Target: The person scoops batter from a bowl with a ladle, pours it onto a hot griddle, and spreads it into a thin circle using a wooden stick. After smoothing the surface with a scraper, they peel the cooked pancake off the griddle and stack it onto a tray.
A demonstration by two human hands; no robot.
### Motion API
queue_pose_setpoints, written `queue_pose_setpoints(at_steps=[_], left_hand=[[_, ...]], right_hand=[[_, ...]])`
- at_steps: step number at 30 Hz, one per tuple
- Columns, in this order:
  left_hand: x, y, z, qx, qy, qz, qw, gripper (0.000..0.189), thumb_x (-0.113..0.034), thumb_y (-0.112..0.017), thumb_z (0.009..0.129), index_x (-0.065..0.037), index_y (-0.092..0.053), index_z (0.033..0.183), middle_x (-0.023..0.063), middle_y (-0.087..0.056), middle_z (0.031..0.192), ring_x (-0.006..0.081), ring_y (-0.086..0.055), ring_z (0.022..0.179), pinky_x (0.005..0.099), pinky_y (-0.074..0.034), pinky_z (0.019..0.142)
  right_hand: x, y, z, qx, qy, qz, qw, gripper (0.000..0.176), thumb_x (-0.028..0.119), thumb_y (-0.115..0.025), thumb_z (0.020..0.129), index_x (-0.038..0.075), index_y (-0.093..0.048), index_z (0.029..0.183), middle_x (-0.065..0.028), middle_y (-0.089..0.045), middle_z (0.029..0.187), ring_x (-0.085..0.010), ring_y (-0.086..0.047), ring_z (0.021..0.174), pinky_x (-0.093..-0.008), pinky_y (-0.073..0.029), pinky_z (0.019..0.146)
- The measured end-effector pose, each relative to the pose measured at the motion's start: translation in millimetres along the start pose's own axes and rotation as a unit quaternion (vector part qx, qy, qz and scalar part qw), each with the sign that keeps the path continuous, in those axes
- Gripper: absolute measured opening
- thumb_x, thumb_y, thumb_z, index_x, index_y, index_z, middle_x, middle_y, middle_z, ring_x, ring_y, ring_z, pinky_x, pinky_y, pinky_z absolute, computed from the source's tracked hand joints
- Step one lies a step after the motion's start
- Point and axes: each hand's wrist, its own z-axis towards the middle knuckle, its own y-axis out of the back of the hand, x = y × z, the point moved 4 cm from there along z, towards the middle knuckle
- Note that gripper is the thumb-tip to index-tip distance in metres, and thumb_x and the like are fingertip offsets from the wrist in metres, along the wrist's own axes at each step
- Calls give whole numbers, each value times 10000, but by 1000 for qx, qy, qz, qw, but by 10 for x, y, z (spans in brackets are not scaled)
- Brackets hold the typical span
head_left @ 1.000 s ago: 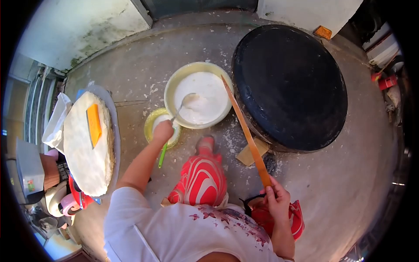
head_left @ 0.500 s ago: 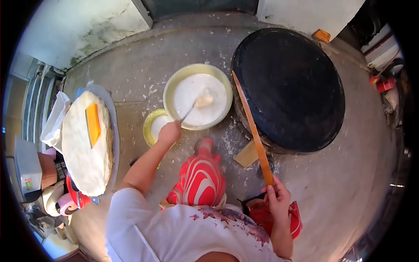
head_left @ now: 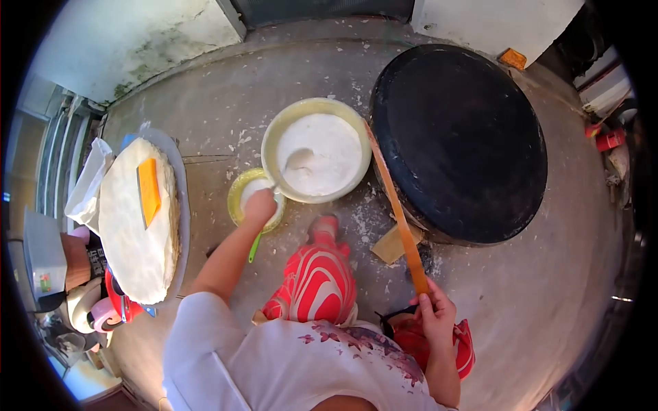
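My left hand [head_left: 260, 205] is closed round the handle of a ladle [head_left: 299, 160], over the small yellow-green bowl [head_left: 235, 194]. The ladle's head lies in the white batter inside the large pale-yellow bowl [head_left: 269, 147]. In my right hand [head_left: 436, 308] is the lower end of a long, flat wooden blade [head_left: 397, 205]. Its tip rests near the left rim of a big round black griddle [head_left: 459, 137]. White batter also shows in the small bowl, beside a green handle [head_left: 254, 248].
On the left, a tray [head_left: 184, 212] bears a stack of pale flat sheets [head_left: 130, 240] with an orange-handled scraper [head_left: 149, 190] on top. A tan block [head_left: 389, 245] lies by the griddle's lower edge. Walls stand at the back.
The ladle's head has gone down into the batter, and my left hand has shifted slightly left and down. My right hand holds the wooden blade almost as before.
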Motion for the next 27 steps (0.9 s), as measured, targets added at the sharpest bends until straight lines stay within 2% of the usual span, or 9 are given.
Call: queue_pose_setpoints(at_steps=[3, 5, 6, 8, 9, 11, 17, 25, 27], left_hand=[[-200, -605, 190, 9, -25, -23, 999, 195, -120, -466, 756, 33, -586, 764, 206, -588, 691, 333, -588, 642, 430, -462, 551], [-405, -737, 154, 245, 201, -368, 874, 227, -170, -419, 836, 21, -543, 836, 120, -516, 588, 207, -500, 452, 331, -388, 372], [-382, -748, 180, 246, 200, -369, 874, 227, -170, -419, 836, 21, -543, 836, 120, -516, 588, 207, -500, 452, 331, -388, 372], [-503, -800, 97, 428, 304, -659, 539, 258, -225, -351, 898, -15, -501, 899, 34, -414, 572, 106, -352, 397, 225, -264, 323], [-489, -789, 79, 428, 301, -660, 540, 258, -225, -351, 898, -15, -501, 899, 34, -414, 572, 106, -352, 397, 225, -264, 323], [-614, -508, -154, 443, 278, -740, 423, 303, -258, -299, 927, -1, -452, 973, 9, -380, 579, 53, -261, 367, 187, -234, 309], [-417, 109, -515, 401, 212, -776, 438, 294, -270, -332, 921, -10, -454, 984, 9, -364, 569, 54, -268, 365, 173, -235, 310], [-278, 964, -960, 304, 66, -731, 607, 273, -244, -366, 896, -11, -484, 973, 40, -422, 513, 82, -299, 345, 209, -247, 310], [-300, 1096, -1033, 301, 51, -742, 597, 267, -237, -375, 893, -12, -486, 982, 46, -440, 515, 83, -312, 337, 207, -257, 306]], right_hand=[[-9, 17, 15, -7, 22, -15, 1000, 343, 26, -477, 852, 39, -467, 1195, -40, -582, 726, -43, -461, 480, -152, -376, 446], [8, 9, 17, -14, 34, -15, 999, 329, 44, -477, 857, 35, -473, 1186, -44, -586, 724, -48, -468, 474, -156, -373, 431], [31, -3, 9, -15, 34, -16, 999, 329, 44, -477, 857, 35, -473, 1186, -44, -586, 724, -48, -468, 474, -156, -373, 431], [78, -32, 22, -14, 12, 16, 1000, 313, 70, -494, 854, 43, -501, 1166, -30, -588, 718, -37, -462, 486, -160, -376, 434], [79, -30, 27, -15, 15, 15, 1000, 313, 70, -494, 854, 43, -501, 1166, -30, -588, 718, -37, -462, 486, -160, -376, 434], [44, -31, 52, -10, 2, 38, 999, 287, 84, -494, 859, 38, -514, 1141, -32, -597, 732, -44, -474, 484, -161, -374, 425], [57, -34, 55, 4, 13, 72, 997, 209, 97, -494, 863, 22, -535, 1054, -39, -611, 762, -59, -504, 512, -169, -395, 468], [108, -30, -4, 9, 34, 84, 996, 229, 158, -459, 889, 28, -536, 1062, -43, -614, 780, -61, -510, 562, -178, -397, 500], [114, -19, 0, 7, 40, 87, 995, 240, 170, -457, 892, 31, -537, 1070, -40, -613, 781, -59, -505, 564, -176, -394, 502]])
